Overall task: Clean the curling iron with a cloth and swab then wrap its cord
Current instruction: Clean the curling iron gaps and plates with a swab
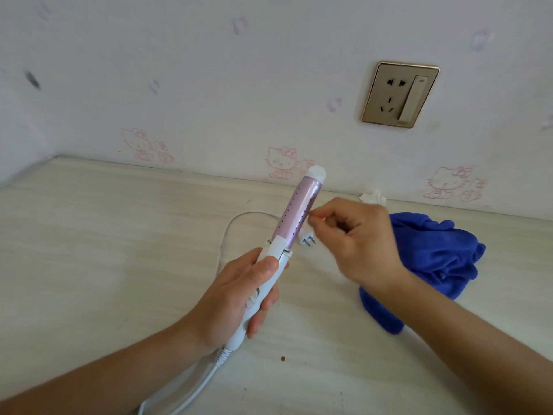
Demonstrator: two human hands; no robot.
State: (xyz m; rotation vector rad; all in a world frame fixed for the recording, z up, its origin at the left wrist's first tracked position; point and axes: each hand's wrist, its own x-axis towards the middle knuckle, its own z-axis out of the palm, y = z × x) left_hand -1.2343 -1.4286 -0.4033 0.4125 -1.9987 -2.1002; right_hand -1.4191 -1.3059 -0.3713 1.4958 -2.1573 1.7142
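Observation:
My left hand [239,298] grips the white handle of the curling iron [299,214], which points up and away, its pink barrel capped in white. My right hand [359,241] is pinched on a thin swab [312,217] whose tip touches the right side of the barrel. The iron's white cord [236,218] loops over the table behind it and ends in a two-pin plug [398,241] lying just right of the barrel's base. A crumpled blue cloth [434,259] lies on the table behind my right wrist.
The pale wood-grain table [119,250] meets a wall with pink cartoon-cat wallpaper. A gold wall socket with a switch [399,97] sits up on the right. A small white wad [372,197] lies at the wall's foot. Small crumbs [282,359] dot the near table.

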